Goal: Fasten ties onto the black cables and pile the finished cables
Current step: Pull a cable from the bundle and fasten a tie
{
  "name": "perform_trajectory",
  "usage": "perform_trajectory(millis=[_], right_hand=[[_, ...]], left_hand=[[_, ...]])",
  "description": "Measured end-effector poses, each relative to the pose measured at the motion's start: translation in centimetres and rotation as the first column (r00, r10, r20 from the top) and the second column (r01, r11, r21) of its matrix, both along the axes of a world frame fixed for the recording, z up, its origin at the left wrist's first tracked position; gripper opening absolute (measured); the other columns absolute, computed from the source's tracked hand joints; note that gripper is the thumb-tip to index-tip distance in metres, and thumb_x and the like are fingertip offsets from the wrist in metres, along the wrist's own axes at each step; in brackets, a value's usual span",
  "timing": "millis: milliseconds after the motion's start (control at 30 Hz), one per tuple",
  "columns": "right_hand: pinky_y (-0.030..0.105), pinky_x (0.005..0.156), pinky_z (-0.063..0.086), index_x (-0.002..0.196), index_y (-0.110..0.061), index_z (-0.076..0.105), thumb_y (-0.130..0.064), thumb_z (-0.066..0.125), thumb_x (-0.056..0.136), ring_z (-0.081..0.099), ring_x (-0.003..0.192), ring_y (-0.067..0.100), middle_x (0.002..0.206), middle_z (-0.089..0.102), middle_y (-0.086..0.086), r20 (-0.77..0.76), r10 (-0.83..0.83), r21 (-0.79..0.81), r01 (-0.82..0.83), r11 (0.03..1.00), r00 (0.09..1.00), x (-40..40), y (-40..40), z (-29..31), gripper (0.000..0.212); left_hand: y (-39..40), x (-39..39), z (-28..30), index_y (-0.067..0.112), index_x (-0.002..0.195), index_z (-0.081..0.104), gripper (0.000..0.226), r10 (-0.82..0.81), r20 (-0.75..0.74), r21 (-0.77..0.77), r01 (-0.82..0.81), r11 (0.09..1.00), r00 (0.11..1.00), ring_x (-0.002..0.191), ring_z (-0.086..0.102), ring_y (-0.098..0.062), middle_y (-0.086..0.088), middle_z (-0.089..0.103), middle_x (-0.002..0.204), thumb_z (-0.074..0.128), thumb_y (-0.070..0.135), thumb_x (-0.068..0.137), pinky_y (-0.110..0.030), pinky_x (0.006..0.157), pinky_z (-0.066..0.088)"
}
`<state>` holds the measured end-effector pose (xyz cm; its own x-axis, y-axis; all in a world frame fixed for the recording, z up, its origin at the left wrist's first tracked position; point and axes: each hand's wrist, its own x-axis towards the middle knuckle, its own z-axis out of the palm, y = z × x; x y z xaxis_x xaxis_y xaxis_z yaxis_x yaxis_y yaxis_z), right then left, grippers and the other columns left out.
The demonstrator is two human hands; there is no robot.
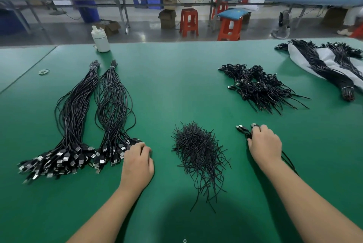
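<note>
The right hand [265, 143] hides most of the coiled cable [243, 130] its curled fingers grip; only the plugs show. The left hand [137, 161], fingers curled, touches the bundled cables [110, 105]; whether it grips one is unclear. Loose ties [198, 154] lie between; finished cables [261, 87] are piled farther back on the green counter [176, 85].

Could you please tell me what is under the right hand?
A black cable lies under the right hand: its plugs stick out past the fingertips and its cord trails back beside the wrist. The middle stretch is covered.
</note>
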<state>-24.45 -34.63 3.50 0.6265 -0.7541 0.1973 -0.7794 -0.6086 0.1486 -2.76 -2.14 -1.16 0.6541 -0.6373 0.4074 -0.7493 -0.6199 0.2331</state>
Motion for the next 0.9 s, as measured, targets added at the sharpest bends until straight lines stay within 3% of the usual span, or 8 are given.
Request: perform_trajectory(millis=[67, 133, 233, 333, 533, 733, 833, 900], right_hand=[[0.031, 0.067, 0.047, 0.105, -0.008, 0.063, -0.027, 0.067, 0.091, 0.056, 0.080, 0.021, 0.096, 0.059, 0.007, 0.118, 0.082, 0.023, -0.085, 0.996, 0.990, 0.6, 1.1, 0.0, 0.024], [0.025, 0.067, 0.050, 0.102, -0.009, 0.064, -0.023, 0.062, 0.094, 0.056, 0.076, 0.014, 0.094, 0.059, 0.004, 0.267, 0.133, 0.158, -0.179, 0.971, 0.954, 1.6, 2.8, -0.6, 0.016], [0.024, 0.065, 0.052, 0.100, -0.014, 0.064, -0.025, 0.051, 0.101, 0.057, 0.074, 0.009, 0.093, 0.059, -0.002, 0.382, 0.109, 0.342, -0.250, 0.906, 0.918, 3.6, 5.0, -1.9, 0.016], [0.027, 0.067, 0.043, 0.102, -0.016, 0.064, -0.026, 0.047, 0.103, 0.056, 0.078, 0.011, 0.092, 0.058, -0.004, 0.448, 0.035, 0.443, -0.255, 0.860, 0.893, 4.7, 5.4, -3.2, 0.020], [0.021, 0.060, 0.038, 0.095, -0.017, 0.063, -0.022, 0.045, 0.103, 0.054, 0.074, 0.003, 0.083, 0.059, -0.007, 0.554, -0.020, 0.414, -0.254, 0.874, 0.832, 4.6, 5.0, -5.1, 0.020], [0.013, 0.063, 0.035, 0.094, -0.023, 0.060, -0.018, 0.047, 0.101, 0.053, 0.080, -0.003, 0.086, 0.060, -0.012, 0.639, -0.076, 0.434, -0.278, 0.857, 0.765, 4.4, 4.9, -5.1, 0.015], [0.014, 0.066, 0.037, 0.096, -0.024, 0.060, -0.019, 0.047, 0.102, 0.054, 0.082, -0.003, 0.087, 0.060, -0.013, 0.650, -0.089, 0.446, -0.283, 0.849, 0.755, 4.5, 5.0, -5.1, 0.015], [0.014, 0.066, 0.037, 0.095, -0.024, 0.059, -0.020, 0.047, 0.102, 0.054, 0.082, -0.003, 0.087, 0.059, -0.014, 0.646, -0.095, 0.450, -0.278, 0.849, 0.757, 4.5, 5.0, -5.1, 0.015]], left_hand=[[0.0, 0.0, 0.1, 0.003, 0.093, 0.069, 0.021, 0.006, -0.002, 0.020, -0.006, 1.000, 1.000, 0.102, 0.057, -0.029, -0.012, 0.061, 0.103, 0.072, 0.002, 0.072, -0.042, 0.084, 0.048], [0.0, -0.1, 0.2, 0.005, 0.093, 0.069, 0.021, 0.013, -0.002, 0.042, -0.013, 0.999, 1.000, 0.102, 0.057, -0.028, -0.009, 0.062, 0.104, 0.072, 0.003, 0.073, -0.041, 0.085, 0.046], [0.1, -0.1, 0.4, 0.012, 0.094, 0.069, 0.021, 0.017, 0.005, 0.089, -0.017, 0.996, 1.000, 0.106, 0.055, -0.025, -0.003, 0.065, 0.107, 0.071, 0.007, 0.074, -0.040, 0.086, 0.043], [0.1, -0.1, 0.4, 0.015, 0.097, 0.068, 0.024, 0.022, 0.003, 0.102, -0.023, 0.994, 1.000, 0.111, 0.053, -0.024, 0.000, 0.066, 0.113, 0.070, 0.008, 0.074, -0.040, 0.089, 0.040], [0.0, -0.2, 0.5, 0.018, 0.111, 0.067, 0.042, 0.066, -0.010, 0.125, -0.064, 0.990, 0.998, 0.120, 0.051, -0.026, -0.001, 0.066, 0.120, 0.073, 0.007, 0.071, -0.043, 0.094, 0.036], [-0.4, 1.5, 0.8, 0.011, 0.124, 0.065, 0.054, 0.088, 0.069, 0.274, -0.104, 0.956, 0.994, 0.126, 0.052, -0.033, -0.009, 0.065, 0.125, 0.075, 0.010, 0.070, -0.050, 0.097, 0.038], [-0.5, 3.5, 1.9, 0.013, 0.128, 0.061, 0.048, 0.177, 0.085, 0.364, -0.196, 0.911, 0.981, 0.129, 0.049, -0.028, -0.003, 0.063, 0.129, 0.067, 0.024, 0.082, -0.048, 0.099, 0.034], [-0.5, 4.9, 2.3, 0.021, 0.126, 0.058, 0.037, 0.185, 0.086, 0.454, -0.204, 0.868, 0.979, 0.127, 0.047, -0.022, 0.004, 0.061, 0.128, 0.052, 0.034, 0.092, -0.044, 0.099, 0.031]])
